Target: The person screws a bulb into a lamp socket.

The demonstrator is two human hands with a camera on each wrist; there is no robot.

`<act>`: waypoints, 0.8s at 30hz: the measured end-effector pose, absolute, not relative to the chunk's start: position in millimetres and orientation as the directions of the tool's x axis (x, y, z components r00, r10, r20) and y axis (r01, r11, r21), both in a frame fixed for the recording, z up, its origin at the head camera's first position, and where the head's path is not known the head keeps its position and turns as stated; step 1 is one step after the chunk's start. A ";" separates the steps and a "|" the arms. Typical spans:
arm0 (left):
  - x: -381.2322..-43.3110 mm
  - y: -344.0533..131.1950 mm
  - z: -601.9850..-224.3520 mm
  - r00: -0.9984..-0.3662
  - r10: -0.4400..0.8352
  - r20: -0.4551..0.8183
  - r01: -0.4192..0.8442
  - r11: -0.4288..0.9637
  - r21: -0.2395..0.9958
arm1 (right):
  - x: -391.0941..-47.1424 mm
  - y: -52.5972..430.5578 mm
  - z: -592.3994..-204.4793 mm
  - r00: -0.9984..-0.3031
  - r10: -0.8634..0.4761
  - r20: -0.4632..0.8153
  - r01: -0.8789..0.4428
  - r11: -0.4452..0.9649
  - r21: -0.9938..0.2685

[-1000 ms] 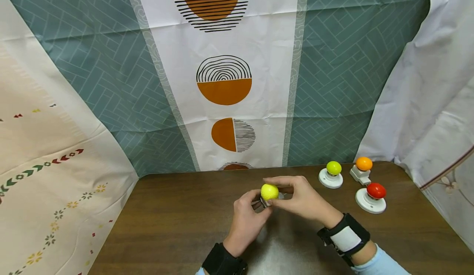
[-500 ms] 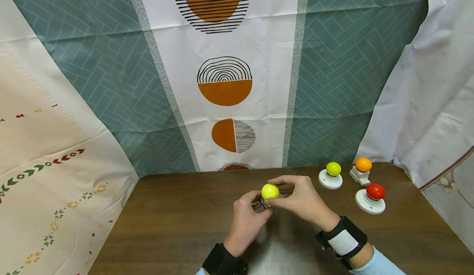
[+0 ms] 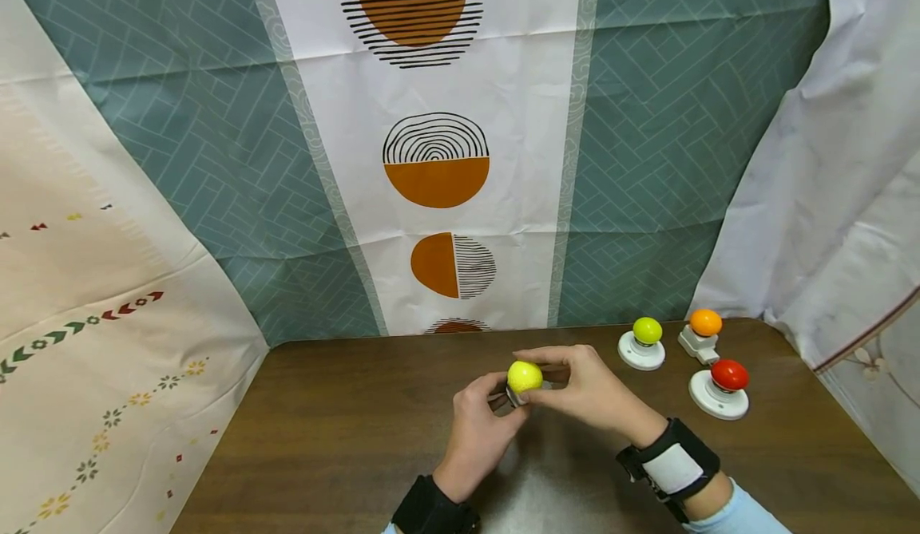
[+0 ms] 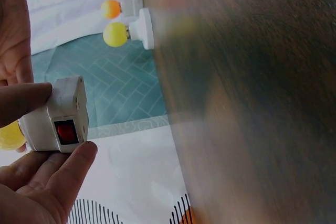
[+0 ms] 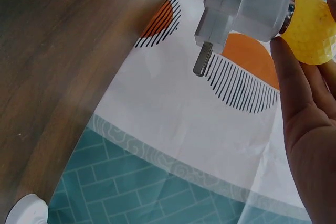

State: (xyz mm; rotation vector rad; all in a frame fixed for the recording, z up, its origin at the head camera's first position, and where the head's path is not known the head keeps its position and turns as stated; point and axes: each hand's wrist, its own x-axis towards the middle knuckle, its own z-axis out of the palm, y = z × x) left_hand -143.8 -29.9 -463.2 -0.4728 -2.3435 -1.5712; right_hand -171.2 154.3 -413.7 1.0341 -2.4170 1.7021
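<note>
Near the middle of the table, my left hand (image 3: 476,430) grips a white plug-in bulb socket (image 4: 44,124) between thumb and fingers. A red rocker switch (image 4: 66,132) shows on the socket's side, and a flat metal prong (image 5: 202,60) sticks out in the right wrist view. My right hand (image 3: 592,390) holds the yellow bulb (image 3: 524,376), its fingers around the globe. The bulb's base sits at the socket's mouth, with a bit of metal thread (image 5: 287,17) showing between them. Both hands are above the tabletop, and in the head view they hide most of the socket.
At the table's (image 3: 345,438) back right stand a green bulb (image 3: 648,330) and a red bulb (image 3: 729,375) on round white bases. An orange bulb (image 3: 706,322) stands behind in a white plug-in socket (image 3: 699,344). Patterned cloths (image 3: 647,159) hang behind and beside the table.
Small shifts of the right hand's fingers and wrist at the yellow bulb are visible. The left hand and the socket stay almost in place.
</note>
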 end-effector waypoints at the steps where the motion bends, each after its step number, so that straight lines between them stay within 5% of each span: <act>1: -143.8 -29.9 -463.5 -0.907 0.112 0.406 0.419 0.351 0.838 | -171.0 153.9 -414.0 -0.787 -0.496 0.368 -0.514 0.195 -0.835; 24: -146.2 -34.6 -467.5 -0.925 0.131 0.357 0.380 0.315 0.870 | -168.7 150.7 -410.7 -0.871 -0.339 0.355 -0.444 0.239 -0.863</act>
